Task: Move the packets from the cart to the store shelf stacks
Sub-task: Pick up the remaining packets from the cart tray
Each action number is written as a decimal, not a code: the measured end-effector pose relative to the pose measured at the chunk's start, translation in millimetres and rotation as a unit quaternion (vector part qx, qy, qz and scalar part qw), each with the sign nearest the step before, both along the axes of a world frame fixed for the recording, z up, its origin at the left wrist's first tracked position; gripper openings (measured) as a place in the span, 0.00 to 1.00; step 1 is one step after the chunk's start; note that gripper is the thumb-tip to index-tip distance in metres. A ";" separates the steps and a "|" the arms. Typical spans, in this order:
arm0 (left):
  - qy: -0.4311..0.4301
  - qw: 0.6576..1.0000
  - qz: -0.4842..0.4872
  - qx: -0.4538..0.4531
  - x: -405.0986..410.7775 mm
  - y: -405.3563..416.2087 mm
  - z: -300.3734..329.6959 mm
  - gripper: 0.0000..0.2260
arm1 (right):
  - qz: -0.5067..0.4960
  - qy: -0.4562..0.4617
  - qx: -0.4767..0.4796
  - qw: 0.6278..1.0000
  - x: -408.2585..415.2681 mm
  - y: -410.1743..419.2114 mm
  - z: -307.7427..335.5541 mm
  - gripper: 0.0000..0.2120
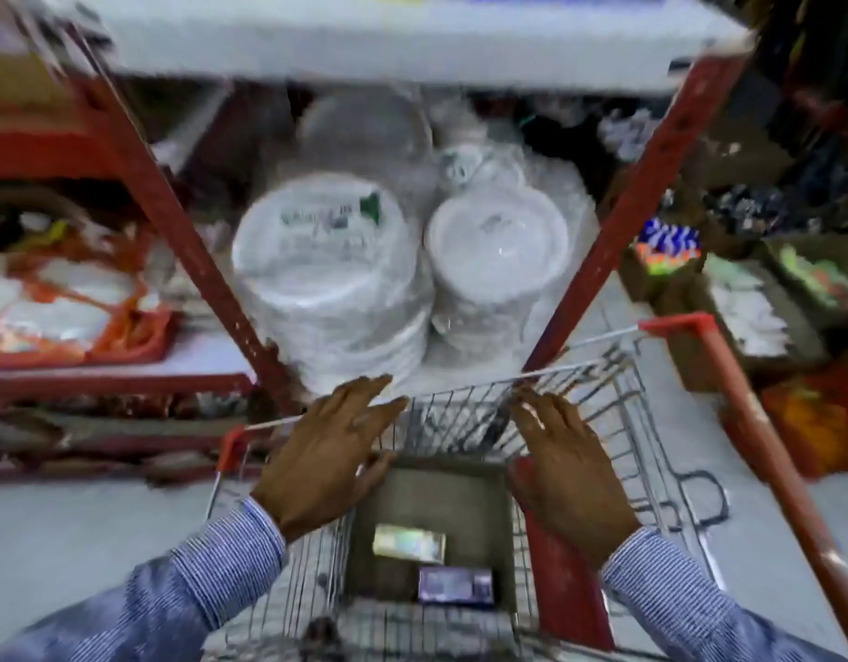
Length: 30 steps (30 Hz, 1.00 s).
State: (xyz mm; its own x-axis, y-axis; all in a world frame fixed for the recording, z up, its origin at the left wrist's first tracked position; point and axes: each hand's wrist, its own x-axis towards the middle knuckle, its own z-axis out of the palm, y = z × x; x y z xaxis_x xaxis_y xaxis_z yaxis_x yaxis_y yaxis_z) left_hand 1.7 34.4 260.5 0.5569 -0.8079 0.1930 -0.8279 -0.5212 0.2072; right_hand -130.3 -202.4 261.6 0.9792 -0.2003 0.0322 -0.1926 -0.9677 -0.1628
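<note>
The wire shopping cart stands below me against the shelf. On its cardboard-lined bottom lie a pale shiny packet and a dark purple packet. My left hand and my right hand hover over the cart's basket, palms down, fingers spread, holding nothing. On the shelf beyond stand two wrapped stacks of white plates, a larger left stack and a smaller right stack. The picture is blurred by motion.
Red slanted shelf uprights flank the plate stacks. A red tray of orange-and-white packs sits on the left shelf. Cardboard boxes of goods stand on the floor at right. The cart's red handle bar runs along the right.
</note>
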 end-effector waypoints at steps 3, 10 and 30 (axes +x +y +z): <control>0.055 0.998 -0.005 0.041 -18.4 5.0 -69.8 0.24 | -0.002 0.079 0.032 0.996 -9.3 7.2 -61.6 0.33; 0.221 0.960 0.011 0.170 -51.5 2.3 -230.5 0.29 | 0.018 0.260 0.099 0.960 -18.7 21.6 -208.2 0.28; 0.321 0.913 0.030 0.250 -29.1 -37.0 -347.3 0.25 | 0.088 0.398 0.097 0.908 -15.3 30.6 -344.2 0.17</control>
State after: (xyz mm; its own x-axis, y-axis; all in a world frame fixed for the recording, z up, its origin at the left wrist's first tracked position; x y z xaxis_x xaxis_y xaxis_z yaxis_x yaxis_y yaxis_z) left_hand -27.4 -2.6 -86.8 0.4727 -0.6698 -0.5727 -0.5857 -0.7243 0.3637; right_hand -145.6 -171.8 -82.6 0.6938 0.0342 -0.7193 -0.1699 -0.9629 -0.2097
